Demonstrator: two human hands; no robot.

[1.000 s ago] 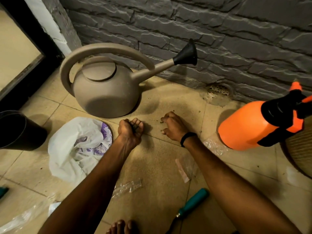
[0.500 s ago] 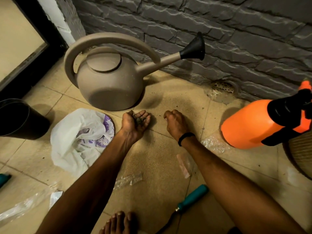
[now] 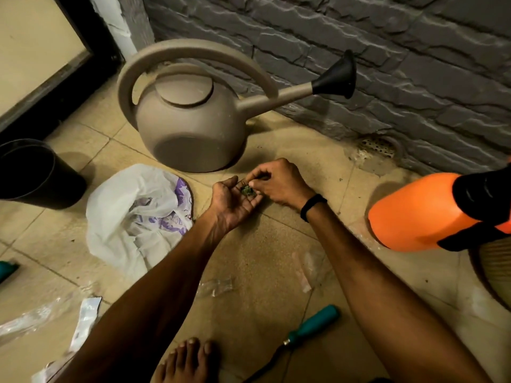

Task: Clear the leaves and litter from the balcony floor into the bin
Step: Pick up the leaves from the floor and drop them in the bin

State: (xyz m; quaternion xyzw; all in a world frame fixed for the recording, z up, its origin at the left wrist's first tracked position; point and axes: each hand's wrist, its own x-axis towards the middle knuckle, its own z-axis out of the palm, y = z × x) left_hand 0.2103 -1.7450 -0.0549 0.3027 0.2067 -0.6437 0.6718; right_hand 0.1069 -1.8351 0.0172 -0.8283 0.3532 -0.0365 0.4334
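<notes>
Since half a second ago the right hand point(image 3: 278, 185) has crossed over to meet the left hand point(image 3: 235, 204), which lies palm up, loosely cupped, carrying dark leaf bits point(image 3: 247, 191). The right fingertips pinch at those bits. A white bag point(image 3: 130, 214) lies left of both hands, with the black bin point(image 3: 33, 172) farther left.

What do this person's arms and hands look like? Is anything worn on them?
Both forearms are bare, with no sleeves in view. The left hand and right hand are ungloved. The only thing worn is a narrow black band around the right wrist; the left wrist is bare.
</notes>
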